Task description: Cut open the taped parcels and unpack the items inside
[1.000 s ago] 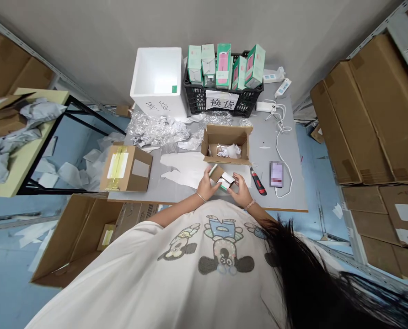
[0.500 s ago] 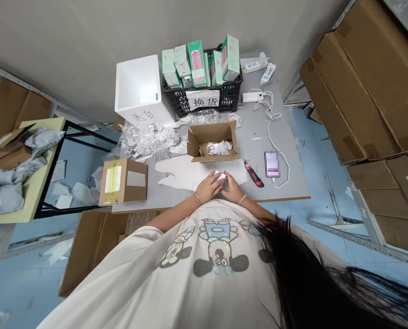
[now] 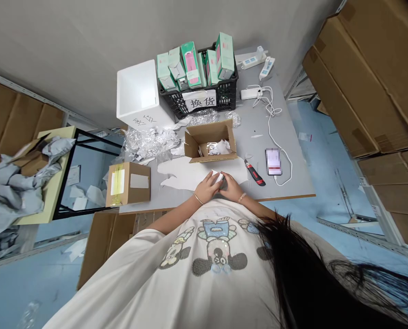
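Close to my body at the table's front edge, my left hand and my right hand are closed around a small white box. Most of the box is hidden by my fingers. Beneath it lies a torn sheet of white paper on the grey tabletop. Just beyond my hands stands an open cardboard box with crumpled white paper inside. A red and black utility knife lies to the right of my right hand.
A phone on a white cable lies at right. Behind are a black crate of green boxes, a white foam box and bubble wrap. A taped carton sits at left. Stacked cartons stand right of the table.
My view has turned slightly, so the table's left side and the shelf appear further right. My hands stay on the small white box, which has tilted a little.
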